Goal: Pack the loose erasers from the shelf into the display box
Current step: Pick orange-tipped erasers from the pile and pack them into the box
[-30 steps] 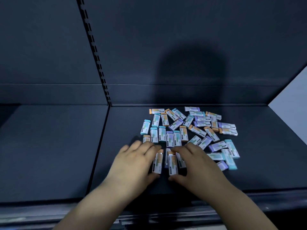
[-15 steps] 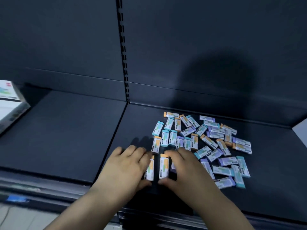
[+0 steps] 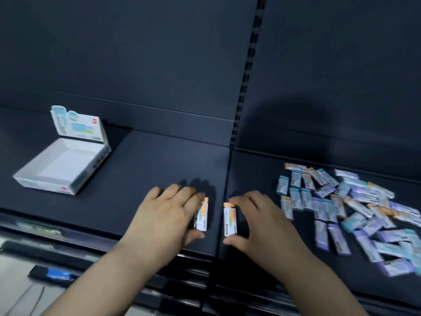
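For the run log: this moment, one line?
left hand: grips erasers | right hand: grips eraser | display box: empty | pile: right

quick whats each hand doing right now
Left hand: pinching the left eraser between fingers and thumb.
Right hand: pinching the right eraser the same way.

print on erasers, print on display box, all too blurred to read
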A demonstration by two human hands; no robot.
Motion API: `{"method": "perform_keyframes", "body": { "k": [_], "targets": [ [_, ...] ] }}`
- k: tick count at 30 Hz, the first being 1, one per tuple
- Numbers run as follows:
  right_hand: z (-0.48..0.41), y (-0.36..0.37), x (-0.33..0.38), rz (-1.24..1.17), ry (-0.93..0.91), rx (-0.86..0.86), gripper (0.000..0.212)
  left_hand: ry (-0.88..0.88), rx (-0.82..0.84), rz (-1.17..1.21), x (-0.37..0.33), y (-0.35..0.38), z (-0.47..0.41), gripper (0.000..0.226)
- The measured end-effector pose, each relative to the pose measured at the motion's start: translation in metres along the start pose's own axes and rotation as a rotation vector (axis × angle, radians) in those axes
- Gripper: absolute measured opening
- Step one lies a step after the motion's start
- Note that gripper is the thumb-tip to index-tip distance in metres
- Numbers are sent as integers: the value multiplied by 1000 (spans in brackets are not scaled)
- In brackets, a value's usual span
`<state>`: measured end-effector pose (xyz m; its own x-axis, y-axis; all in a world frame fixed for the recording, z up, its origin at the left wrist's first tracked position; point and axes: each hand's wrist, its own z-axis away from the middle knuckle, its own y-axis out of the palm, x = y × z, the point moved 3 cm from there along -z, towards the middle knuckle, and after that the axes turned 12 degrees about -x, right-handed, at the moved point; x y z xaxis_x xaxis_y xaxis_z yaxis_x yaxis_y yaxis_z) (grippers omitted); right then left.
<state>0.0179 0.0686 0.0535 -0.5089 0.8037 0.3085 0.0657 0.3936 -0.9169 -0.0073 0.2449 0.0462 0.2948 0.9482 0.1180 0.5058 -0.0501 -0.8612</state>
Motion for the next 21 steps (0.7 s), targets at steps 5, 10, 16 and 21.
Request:
{"method": "perform_keyframes", "body": {
  "k": [5,10,16,21],
  "targets": [
    [-34,39,84,-78,66,-47,67,2,-7,-3,98,-11,37,76],
    [-58,68,144,-115,95,-12,66,-44,60,43,170,-16,62,77],
    [-83,83,160,-131,131,-30,65,-51,32,112,202,-3,73,67],
    [-110,94,167,-186,94,21,63,-124,8,90,226,-3,76,67]
  ]
}}
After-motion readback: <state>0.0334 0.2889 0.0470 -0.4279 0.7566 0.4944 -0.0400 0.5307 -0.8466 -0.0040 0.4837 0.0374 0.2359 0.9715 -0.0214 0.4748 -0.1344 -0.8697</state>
